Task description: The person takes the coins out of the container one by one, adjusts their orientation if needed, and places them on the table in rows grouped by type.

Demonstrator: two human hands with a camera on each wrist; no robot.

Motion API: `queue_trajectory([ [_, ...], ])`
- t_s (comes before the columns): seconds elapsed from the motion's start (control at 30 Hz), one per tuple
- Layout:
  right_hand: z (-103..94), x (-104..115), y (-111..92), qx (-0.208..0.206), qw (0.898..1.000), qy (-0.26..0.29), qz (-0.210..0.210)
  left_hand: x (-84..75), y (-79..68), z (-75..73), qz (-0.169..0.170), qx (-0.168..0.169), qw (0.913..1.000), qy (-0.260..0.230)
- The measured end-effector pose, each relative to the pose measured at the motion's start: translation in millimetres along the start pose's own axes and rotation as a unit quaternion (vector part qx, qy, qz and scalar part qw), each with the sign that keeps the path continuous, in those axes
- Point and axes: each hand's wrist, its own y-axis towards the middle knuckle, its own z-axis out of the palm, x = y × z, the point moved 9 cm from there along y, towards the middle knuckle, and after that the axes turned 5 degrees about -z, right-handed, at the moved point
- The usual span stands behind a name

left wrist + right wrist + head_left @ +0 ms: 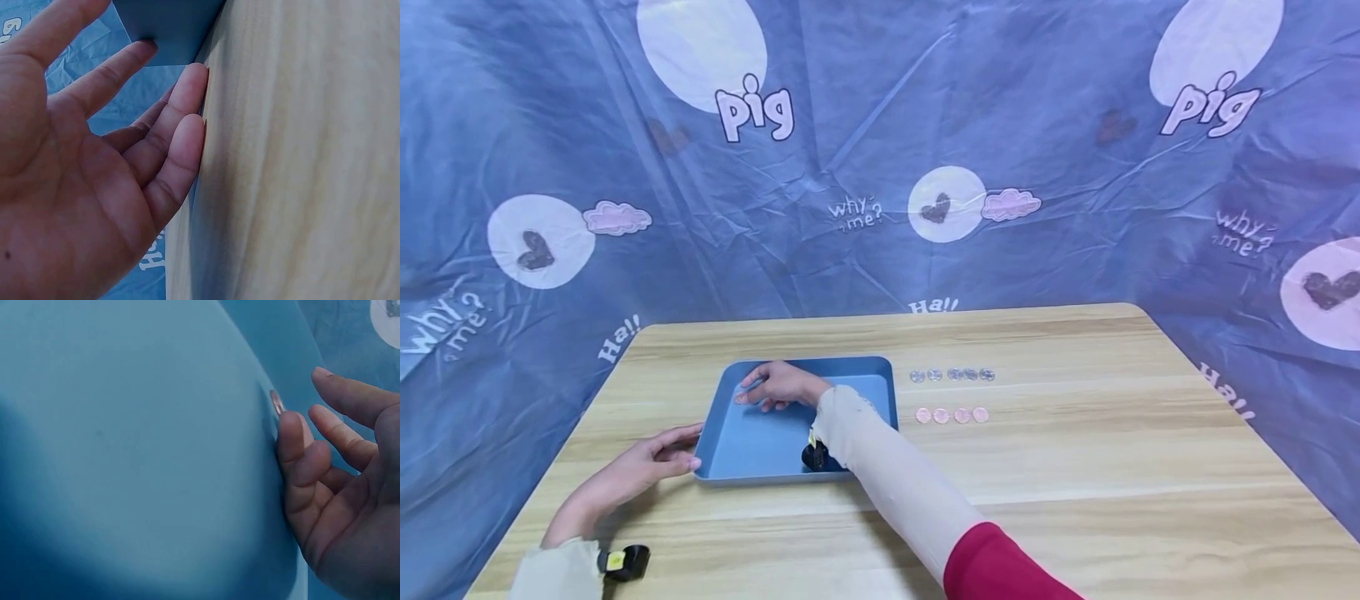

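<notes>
Inside the blue tray (760, 454), toward its far left corner, my right hand (782, 383) reaches down with bent fingers. A copper-coloured coin (277, 402) shows at its fingertips, close to the tray floor; the fingers hide part of it. Other fingers of that hand spread away from the floor in the right wrist view. My left hand (647, 462) stays at the tray's near left corner, its fingertips touching the outer wall. In the left wrist view, the left palm (81, 169) faces the camera, and some of its fingers rest on the table.
Right of the tray, several silver coins (955, 375) lie in a row, with several copper-coloured coins (962, 415) in a row nearer me. All lie on the wooden table (1112, 467). A printed blue curtain (865, 125) hangs behind it.
</notes>
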Motion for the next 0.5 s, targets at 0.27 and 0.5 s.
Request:
queue_trajectory([
  [0.27,-0.8,0.0,4.0,-0.036,0.995,-0.088,0.010,-2.7,2.9,0.7,0.002,0.012,0.9999,-0.008],
  [0.5,4.5,3.6,6.2,-0.051,0.978,-0.201,0.030,3.9,2.5,-0.2,-0.015,0.005,0.9998,-0.010],
])
